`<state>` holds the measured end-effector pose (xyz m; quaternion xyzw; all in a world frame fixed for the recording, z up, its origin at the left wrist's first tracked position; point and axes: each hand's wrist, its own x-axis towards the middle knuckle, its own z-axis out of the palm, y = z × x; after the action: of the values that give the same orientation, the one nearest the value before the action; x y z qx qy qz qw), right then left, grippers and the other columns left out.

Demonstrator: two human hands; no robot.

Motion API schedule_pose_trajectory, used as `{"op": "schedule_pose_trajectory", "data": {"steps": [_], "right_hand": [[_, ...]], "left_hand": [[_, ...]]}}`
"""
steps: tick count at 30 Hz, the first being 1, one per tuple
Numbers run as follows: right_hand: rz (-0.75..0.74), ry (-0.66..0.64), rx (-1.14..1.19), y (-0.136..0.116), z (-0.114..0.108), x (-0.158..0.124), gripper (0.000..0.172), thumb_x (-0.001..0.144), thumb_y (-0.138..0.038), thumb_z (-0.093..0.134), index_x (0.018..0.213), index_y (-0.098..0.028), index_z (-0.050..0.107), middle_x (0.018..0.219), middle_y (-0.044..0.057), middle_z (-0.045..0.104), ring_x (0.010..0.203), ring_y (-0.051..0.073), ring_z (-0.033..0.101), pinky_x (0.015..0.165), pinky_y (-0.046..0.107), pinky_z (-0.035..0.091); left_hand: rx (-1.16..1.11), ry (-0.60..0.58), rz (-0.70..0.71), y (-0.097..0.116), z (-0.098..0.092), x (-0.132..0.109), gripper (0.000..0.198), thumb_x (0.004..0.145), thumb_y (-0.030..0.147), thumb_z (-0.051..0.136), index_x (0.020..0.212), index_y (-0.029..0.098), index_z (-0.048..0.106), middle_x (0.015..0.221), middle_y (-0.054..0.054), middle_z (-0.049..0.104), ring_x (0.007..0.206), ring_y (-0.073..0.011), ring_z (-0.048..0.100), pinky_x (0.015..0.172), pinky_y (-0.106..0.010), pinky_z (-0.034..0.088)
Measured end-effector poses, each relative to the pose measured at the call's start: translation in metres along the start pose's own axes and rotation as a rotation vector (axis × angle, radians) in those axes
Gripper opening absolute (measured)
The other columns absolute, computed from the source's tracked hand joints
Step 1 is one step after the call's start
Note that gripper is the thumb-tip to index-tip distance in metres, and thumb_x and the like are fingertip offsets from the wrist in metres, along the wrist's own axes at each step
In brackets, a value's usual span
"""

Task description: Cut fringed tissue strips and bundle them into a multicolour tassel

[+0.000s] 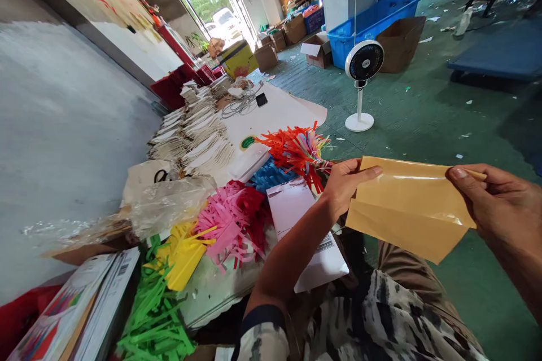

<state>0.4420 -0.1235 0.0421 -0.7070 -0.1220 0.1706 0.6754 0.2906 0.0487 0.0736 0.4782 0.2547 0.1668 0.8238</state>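
The glossy tan paper envelope (406, 208), though from this angle it could be a folded sheet, is held up in the air between both hands, its long axis running crosswise before the person. The left hand (347, 189) pinches its left edge and the right hand (493, 200) its upper right corner, the fingers of each closed on it with the thumb on top; the right hand looks nearer the camera. Just left of the envelope, under the left forearm, lies a white paper mailer with a black barcode (326, 245). Further left, on the white tabletop (271, 115), lie heaps of shredded paper: pink fringe (228, 220), yellow strips (182, 254), bright green strips (152, 316), blue fringe (269, 177) and orange fringe (288, 144). Beyond those, still left of the envelope, are a clear plastic bag (169, 206) and stacked cream paper tags (195, 135). Far beyond it, a white pedestal fan (362, 79) stands on the green floor (423, 113) before a blue plastic crate (372, 28).
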Motion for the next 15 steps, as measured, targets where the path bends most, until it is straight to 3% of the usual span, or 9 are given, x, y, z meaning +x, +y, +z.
{"op": "schedule_pose_trajectory", "data": {"steps": [2,4,6,8,11,15], "right_hand": [[0.012,-0.055,-0.047,0.001,-0.004,0.006,0.05,0.064,-0.064,0.088,0.093,-0.024,0.081,0.078,0.004,0.074,0.06,0.015,0.061,0.05,0.027,0.045],[-0.102,-0.118,-0.211,-0.001,-0.007,0.013,0.052,0.071,-0.064,0.083,0.109,-0.029,0.081,0.097,0.007,0.08,0.074,0.021,0.069,0.055,0.031,0.048],[-0.382,-0.083,-0.446,-0.008,-0.008,0.018,0.059,0.079,-0.061,0.077,0.132,-0.036,0.073,0.121,0.008,0.079,0.099,0.028,0.073,0.065,0.036,0.051],[-0.714,-0.015,-0.632,-0.019,-0.002,0.017,0.057,0.087,-0.056,0.072,0.141,-0.038,0.067,0.133,0.008,0.075,0.117,0.031,0.07,0.079,0.041,0.053],[-1.046,-0.1,-0.753,-0.035,0.019,0.008,0.041,0.096,-0.049,0.064,0.133,-0.033,0.071,0.126,0.007,0.076,0.115,0.029,0.07,0.093,0.044,0.049],[-1.176,-0.175,-0.722,-0.043,0.048,-0.002,0.026,0.098,-0.042,0.065,0.114,-0.027,0.077,0.111,0.006,0.079,0.105,0.025,0.072,0.09,0.04,0.047]], "left_hand": [[0.004,-0.004,0.032,-0.004,-0.003,0.0,0.058,0.055,0.051,0.098,0.094,0.013,0.078,0.086,-0.005,0.074,0.071,-0.0128,0.064,0.071,-0.029,0.048],[0.045,0.023,0.078,-0.008,-0.007,-0.001,0.054,0.062,0.054,0.094,0.094,0.013,0.078,0.084,-0.005,0.074,0.071,-0.0128,0.063,0.07,-0.028,0.048],[0.113,0.062,0.129,-0.011,-0.008,0.0,0.051,0.068,0.057,0.089,0.093,0.014,0.077,0.082,-0.004,0.073,0.071,-0.013,0.062,0.068,-0.027,0.046],[0.217,0.096,0.197,-0.014,-0.007,0.001,0.046,0.074,0.058,0.085,0.088,0.015,0.076,0.08,-0.004,0.071,0.071,-0.0128,0.06,0.065,-0.025,0.043],[0.403,0.118,0.307,-0.016,-0.002,0.0,0.037,0.084,0.052,0.077,0.076,0.017,0.071,0.071,0.0,0.063,0.067,-0.0109,0.051,0.061,-0.024,0.036],[0.545,0.089,0.424,-0.015,0.004,-0.006,0.034,0.093,0.041,0.067,0.07,0.017,0.063,0.067,0.003,0.054,0.066,-0.0096,0.044,0.061,-0.025,0.031]]}}
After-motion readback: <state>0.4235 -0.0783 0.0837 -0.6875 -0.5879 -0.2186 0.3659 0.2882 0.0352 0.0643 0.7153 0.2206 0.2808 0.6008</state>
